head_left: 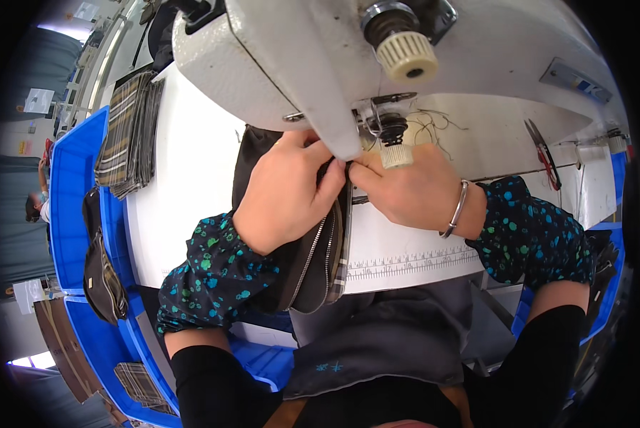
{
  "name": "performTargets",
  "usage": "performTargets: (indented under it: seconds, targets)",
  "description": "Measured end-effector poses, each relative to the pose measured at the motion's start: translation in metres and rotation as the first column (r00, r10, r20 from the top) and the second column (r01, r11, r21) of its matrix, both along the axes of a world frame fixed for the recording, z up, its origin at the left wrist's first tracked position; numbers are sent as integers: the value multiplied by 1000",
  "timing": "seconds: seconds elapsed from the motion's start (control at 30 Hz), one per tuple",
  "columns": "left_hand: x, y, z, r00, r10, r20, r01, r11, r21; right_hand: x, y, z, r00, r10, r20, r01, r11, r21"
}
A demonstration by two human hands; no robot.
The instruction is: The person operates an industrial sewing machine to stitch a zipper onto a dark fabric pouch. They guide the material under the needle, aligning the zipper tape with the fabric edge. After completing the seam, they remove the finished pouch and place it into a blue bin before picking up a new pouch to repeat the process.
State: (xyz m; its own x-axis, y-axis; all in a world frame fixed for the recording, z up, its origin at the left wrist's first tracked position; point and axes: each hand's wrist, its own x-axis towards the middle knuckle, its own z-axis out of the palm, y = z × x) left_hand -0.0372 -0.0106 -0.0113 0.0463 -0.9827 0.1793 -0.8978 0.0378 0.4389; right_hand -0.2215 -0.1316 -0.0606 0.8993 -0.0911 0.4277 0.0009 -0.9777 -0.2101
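A dark fabric piece with a metal zipper and a plaid strip along its right edge lies under the sewing machine head. Its near end hangs over the table's front edge. My left hand lies over the piece, thumb and fingers closed on it close to the needle area. From the right, my right hand comes in with fingers bent, pinching the edge of the same piece. The fingertips of both hands almost meet beneath the machine's white guard, which hides the needle and the exact grip.
Red-handled scissors lie at the right beside loose threads. A printed ruler runs along the table front. Left stand blue bins, a stack of plaid pieces and another zippered piece. A person is far left.
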Motion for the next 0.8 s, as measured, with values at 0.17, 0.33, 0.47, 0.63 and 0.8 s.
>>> performTargets:
  seconds: [0.17, 0.33, 0.47, 0.63, 0.8]
  targets:
    - [27, 7, -20, 976, 143, -167, -141, 990, 24, 4, -2, 0, 999, 18, 26, -18, 1000, -2]
    - [61, 19, -4, 737, 390, -553, -225, 912, 343, 3, -5, -4, 1000, 21, 23, -21, 1000, 4]
    - [57, 23, -2, 660, 423, -621, -175, 891, 420, 7, -4, -6, 1000, -14, 17, 14, 1000, 16]
    - [45, 29, -4, 854, 340, -394, -259, 934, 246, 11, -4, -17, 995, 95, 19, -95, 995, 19]
    - [19, 28, 3, 997, 26, 78, -4, 963, -271, 1, 15, -3, 894, 417, 162, -399, 907, -133]
